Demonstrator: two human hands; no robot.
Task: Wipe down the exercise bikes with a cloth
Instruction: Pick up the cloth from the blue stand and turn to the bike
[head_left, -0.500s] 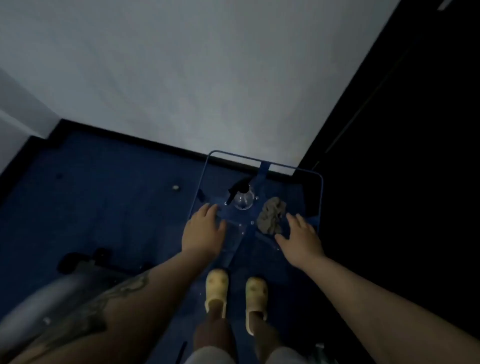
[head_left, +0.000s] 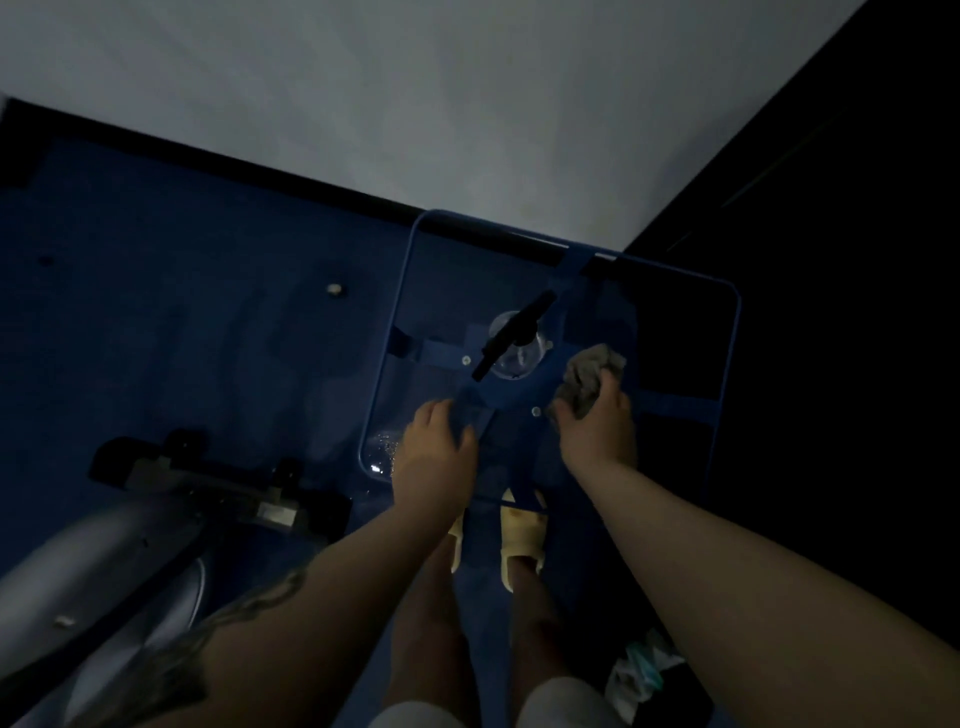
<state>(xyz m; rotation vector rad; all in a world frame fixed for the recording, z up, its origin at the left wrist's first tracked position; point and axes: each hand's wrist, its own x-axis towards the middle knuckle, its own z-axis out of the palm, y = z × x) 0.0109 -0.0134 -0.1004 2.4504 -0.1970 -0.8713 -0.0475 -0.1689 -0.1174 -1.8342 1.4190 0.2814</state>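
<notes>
A crumpled grey cloth (head_left: 589, 375) lies on a small glass table with a blue frame (head_left: 727, 364). My right hand (head_left: 597, 426) is closed around the near part of the cloth. My left hand (head_left: 434, 447) rests flat on the glass near the table's front left, fingers apart, holding nothing. A clear spray bottle with a black nozzle (head_left: 514, 343) stands on the table just beyond the hands. Part of a grey exercise bike with a black base bar (head_left: 208, 483) shows at the lower left.
The table stands in a corner between a pale wall (head_left: 467, 104) and a dark panel (head_left: 857, 312) on the right. Blue carpet (head_left: 182, 312) covers the floor. My feet in yellow slippers (head_left: 522, 535) are under the table's near edge. Water drops glint on the glass.
My right hand has moved forward and closed on the cloth, which lay untouched before. The view has moved closer to the table. The left hand stays on the glass.
</notes>
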